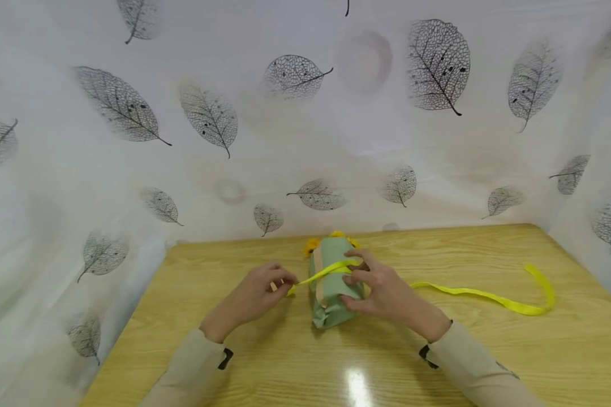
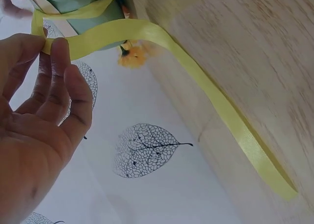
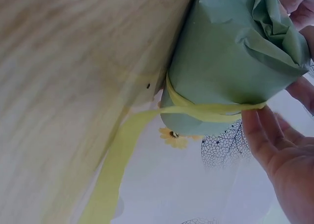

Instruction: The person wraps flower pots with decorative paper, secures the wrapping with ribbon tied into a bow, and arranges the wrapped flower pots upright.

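Observation:
A green paper-wrapped bundle (image 1: pixel 335 250) lies on the table, orange-yellow flowers (image 1: pixel 313 245) showing at its far end. Around its middle runs a yellow ribbon (image 1: pixel 489 292), with a long loose tail trailing to the right. Left of the bundle, my left hand (image 1: pixel 257 297) pinches the ribbon between thumb and fingers and holds it out from the paper. My right hand (image 1: pixel 384 291) curves over the bundle's right side, fingertips holding the ribbon against the paper. In the right wrist view, the folded paper end (image 3: pixel 279 37) is near the camera.
The wood-grain table (image 1: pixel 209 350) reaches back to a white leaf-printed sheet (image 1: pixel 305 135), which hangs behind and along both sides. The ribbon tail curls up near the right side of the table.

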Demonstrator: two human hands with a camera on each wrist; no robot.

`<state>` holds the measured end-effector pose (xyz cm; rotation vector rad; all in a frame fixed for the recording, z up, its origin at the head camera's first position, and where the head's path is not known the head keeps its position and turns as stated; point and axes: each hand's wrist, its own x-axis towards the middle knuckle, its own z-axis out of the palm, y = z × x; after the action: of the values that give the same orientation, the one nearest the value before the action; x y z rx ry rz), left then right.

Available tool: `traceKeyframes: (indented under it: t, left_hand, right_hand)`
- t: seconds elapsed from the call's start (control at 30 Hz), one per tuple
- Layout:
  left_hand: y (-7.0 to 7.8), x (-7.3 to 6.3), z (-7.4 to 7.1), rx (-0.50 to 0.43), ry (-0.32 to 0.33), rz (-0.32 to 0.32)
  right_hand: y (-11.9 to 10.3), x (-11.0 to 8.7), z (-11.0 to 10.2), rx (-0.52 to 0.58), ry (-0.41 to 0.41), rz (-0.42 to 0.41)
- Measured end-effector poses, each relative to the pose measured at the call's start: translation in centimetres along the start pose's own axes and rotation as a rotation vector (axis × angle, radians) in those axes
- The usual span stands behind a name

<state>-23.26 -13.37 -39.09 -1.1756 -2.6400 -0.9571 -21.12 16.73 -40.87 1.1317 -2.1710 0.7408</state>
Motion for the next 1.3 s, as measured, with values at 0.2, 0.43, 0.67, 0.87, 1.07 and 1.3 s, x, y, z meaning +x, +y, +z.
traceKeyframes:
  t: [0.2, 0.43, 0.67, 0.87, 1.07, 1.3]
  left_hand:
    - [-0.3, -0.3, 0.3, -0.028, 0.003, 0.015]
    - [-0.7, -0.5, 0.6, -0.021, 0.022, -0.027]
    - [-0.9, -0.1, 1.1, -0.034, 0.011, -0.015]
    - [-0.9, 0.1, 1.3, -0.026, 0.013, -0.028]
    - [-0.9, 0.1, 1.4, -0.009, 0.013, -0.041]
    - [-1.4, 0.2, 1.5, 0.07, -0.001, -0.087]
  right_hand:
    - [-0.1, 0.0, -0.3, -0.041, -0.057, 0.034]
    - [-0.1, 0.2, -0.3, -0.065, -0.077, 0.028]
    - [0.0, 0.1, -1.8, 0.152, -0.175, 0.199]
    - [0.6, 0.1, -2.5, 0.263, -0.194, 0.214]
    - [0.9, 0.2, -2.6, 0.202, -0.184, 0.254]
    - [1.0, 0.5, -2.7, 0.145, -0.212, 0.326]
